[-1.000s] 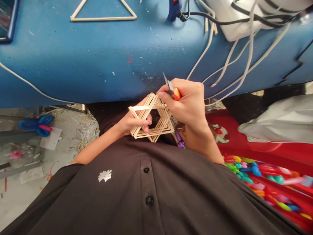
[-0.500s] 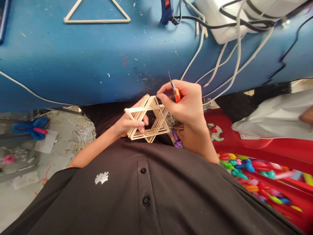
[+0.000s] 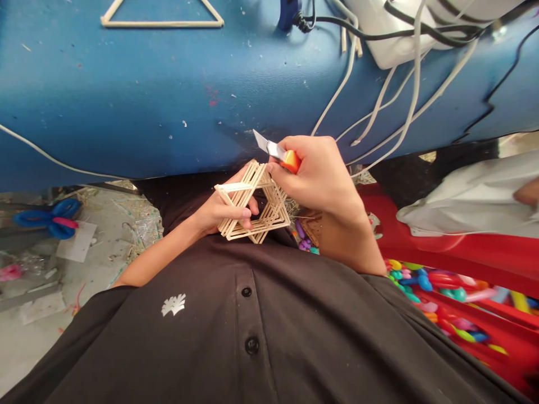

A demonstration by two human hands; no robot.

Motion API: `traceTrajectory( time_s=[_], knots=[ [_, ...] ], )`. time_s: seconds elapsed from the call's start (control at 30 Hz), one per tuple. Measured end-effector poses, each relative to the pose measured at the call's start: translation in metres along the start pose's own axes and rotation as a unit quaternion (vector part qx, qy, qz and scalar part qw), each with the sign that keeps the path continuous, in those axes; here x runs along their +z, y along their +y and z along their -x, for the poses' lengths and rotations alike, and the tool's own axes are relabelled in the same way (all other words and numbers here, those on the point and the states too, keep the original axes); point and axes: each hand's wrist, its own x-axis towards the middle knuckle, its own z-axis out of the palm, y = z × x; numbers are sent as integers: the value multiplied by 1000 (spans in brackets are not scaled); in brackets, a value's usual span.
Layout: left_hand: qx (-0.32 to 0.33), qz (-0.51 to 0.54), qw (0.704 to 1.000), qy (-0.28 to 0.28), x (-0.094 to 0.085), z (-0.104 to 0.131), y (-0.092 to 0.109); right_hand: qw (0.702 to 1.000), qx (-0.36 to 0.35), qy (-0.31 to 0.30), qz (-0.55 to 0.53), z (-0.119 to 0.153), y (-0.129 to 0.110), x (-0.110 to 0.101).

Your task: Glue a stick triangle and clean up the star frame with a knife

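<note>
My left hand (image 3: pixel 225 210) is closed round the left side of a star-shaped frame (image 3: pixel 275 224) built of stacked thin wooden sticks. Its thumb and fingers pass through the openings between the sticks. In my right hand (image 3: pixel 318 174) is a utility knife (image 3: pixel 290 161) with an orange body, its blade sticking out to the upper left above the star. The right fingertips lie at the star's upper right corner; whether they touch it I cannot tell. On the blue surface beyond lies a triangle of sticks (image 3: pixel 164 24), cut off by the top edge of the view.
White and black cables run over the blue surface (image 3: pixel 147 101) from a white object (image 3: pixel 383 47) at upper right. A blue-handled tool (image 3: pixel 288 15) lies near them. Right of me is a red container (image 3: pixel 458 252) with colourful balloons. A blue balloon shape (image 3: pixel 31 217) is at the left.
My right hand has turned, so the knife's blade now points further left and shows its flat side. The left hand keeps its hold on the star. The view has shifted slightly.
</note>
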Motion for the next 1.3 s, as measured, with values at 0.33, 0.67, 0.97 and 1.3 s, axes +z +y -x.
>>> traceTrajectory(
  time_s=[0.33, 0.67, 0.97, 1.3],
  knots=[
    [53, 2, 998, -42, -5, 3, -2, 993, 9, 116, 24, 4, 25, -12],
    [59, -7, 997, -42, -5, 5, -5, 984, -20, 44, 169, 26, 11, -9],
    [47, -1, 997, -64, -7, 6, -6, 975, -46, 77, 206, 20, 15, -6],
    [37, -16, 998, -56, -8, 8, -4, 968, -30, 131, 213, 17, 19, 3]
  ],
)
